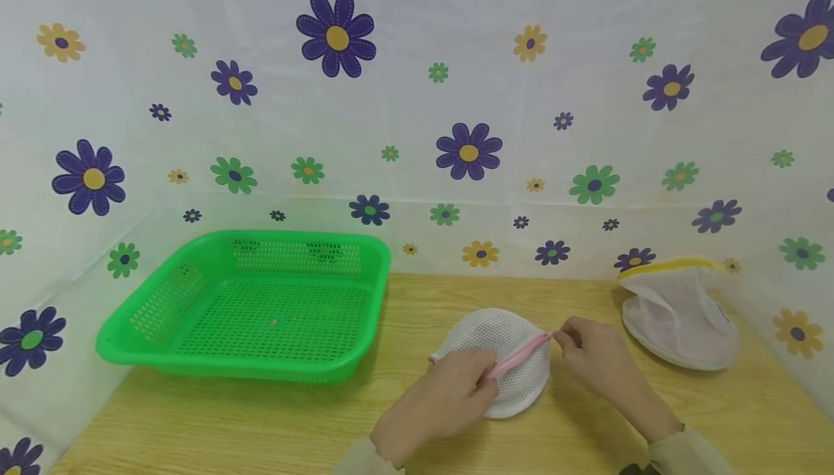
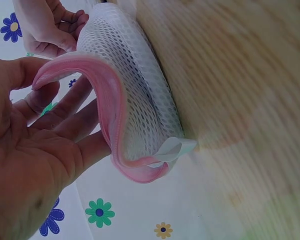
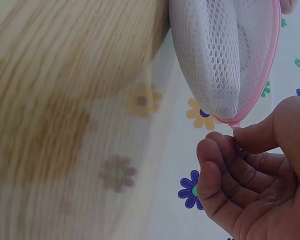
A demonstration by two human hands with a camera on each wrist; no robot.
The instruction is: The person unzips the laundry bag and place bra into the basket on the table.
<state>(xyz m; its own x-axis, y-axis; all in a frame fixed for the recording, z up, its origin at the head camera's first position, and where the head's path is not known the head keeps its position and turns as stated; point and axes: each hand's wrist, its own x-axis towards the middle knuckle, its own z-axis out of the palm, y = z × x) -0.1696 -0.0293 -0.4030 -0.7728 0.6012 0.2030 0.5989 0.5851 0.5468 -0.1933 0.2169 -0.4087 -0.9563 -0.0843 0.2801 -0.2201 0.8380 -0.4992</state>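
A round white mesh laundry bag (image 1: 515,395) with a pink zipper (image 1: 521,355) rests on the wooden table. My left hand (image 1: 459,388) pinches the pink zipper edge between thumb and fingers; the left wrist view shows the band (image 2: 115,110) curving away from the thumb, with a small white loop (image 2: 176,149) at its far end. At the right end of the zipper, my right hand (image 1: 596,352) pinches the small pink zipper pull (image 3: 234,125) between thumb and index finger, its other fingers curled. The bag's mesh (image 3: 210,60) bulges beside the zipper.
To the left stands a green perforated plastic basket (image 1: 237,368). A second mesh bag (image 1: 684,323), white with a yellow zipper (image 1: 671,265), sits at the right. Behind the wooden table (image 1: 260,424) hangs a white flowered curtain (image 1: 404,98), which also runs along both sides.
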